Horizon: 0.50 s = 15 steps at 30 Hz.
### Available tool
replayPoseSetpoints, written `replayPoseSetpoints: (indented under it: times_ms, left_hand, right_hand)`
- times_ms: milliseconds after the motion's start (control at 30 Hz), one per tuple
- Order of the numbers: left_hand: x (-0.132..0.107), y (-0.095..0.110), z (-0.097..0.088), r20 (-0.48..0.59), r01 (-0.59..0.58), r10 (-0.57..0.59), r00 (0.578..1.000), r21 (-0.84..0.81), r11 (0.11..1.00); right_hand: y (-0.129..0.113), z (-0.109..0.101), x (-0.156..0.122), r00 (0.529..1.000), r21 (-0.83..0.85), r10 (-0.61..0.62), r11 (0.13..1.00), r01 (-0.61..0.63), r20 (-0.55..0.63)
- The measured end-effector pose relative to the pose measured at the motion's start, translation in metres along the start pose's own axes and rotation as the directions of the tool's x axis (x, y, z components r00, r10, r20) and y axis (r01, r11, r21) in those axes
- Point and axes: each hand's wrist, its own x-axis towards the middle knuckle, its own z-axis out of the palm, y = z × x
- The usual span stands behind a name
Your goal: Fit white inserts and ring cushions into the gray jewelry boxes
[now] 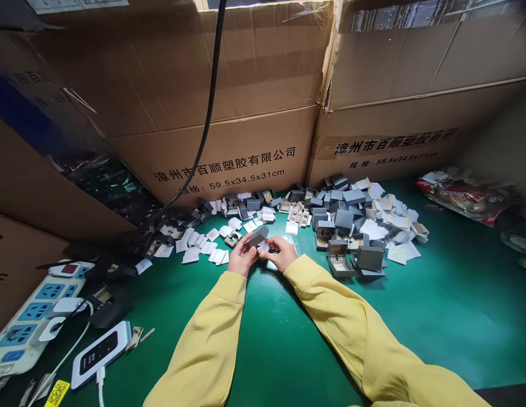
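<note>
Just above the table, my left hand (243, 258) is closed around a small grey box (258, 236), holding it by its left side. My right hand (281, 254) meets it from the right, its thumb and fingers pinched at a small white piece (263, 247) at the box's near side. How far that piece sits inside the box I cannot tell. Behind my hands lie loose white cards (207, 247). To the right, an open grey box (339, 261) stands at the front of a heap of similar grey boxes (344, 220).
Large cardboard cartons (229, 152) wall off the back, and a black cable (209, 107) hangs before them. White papers (396, 220) are piled right of the boxes, near a plastic bag (466, 195). At left sit a power strip (34, 316) and a white device (100, 353) on the green table (279, 345).
</note>
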Motion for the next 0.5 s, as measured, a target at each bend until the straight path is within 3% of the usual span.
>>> replayPoseSetpoints:
  times_ms: [267, 400, 500]
  left_hand:
    - [0.001, -0.003, -0.003, -0.022, 0.009, -0.01, 1.0, -0.037, 0.999]
    - [0.001, 0.0, -0.003, -0.048, 0.015, -0.019, 0.999, -0.076, 0.997]
    - [0.001, 0.003, -0.003, -0.054, 0.038, -0.045, 0.998, -0.124, 0.992]
  right_hand:
    - [0.012, 0.003, 0.0, 0.974, -0.16, -0.221, 0.961, 0.227, 0.054]
    - [0.009, 0.006, -0.004, 0.938, -0.307, -0.334, 0.887, 0.345, 0.09]
    - [-0.002, 0.004, -0.007, 0.925, -0.418, -0.351, 0.825, 0.38, 0.148]
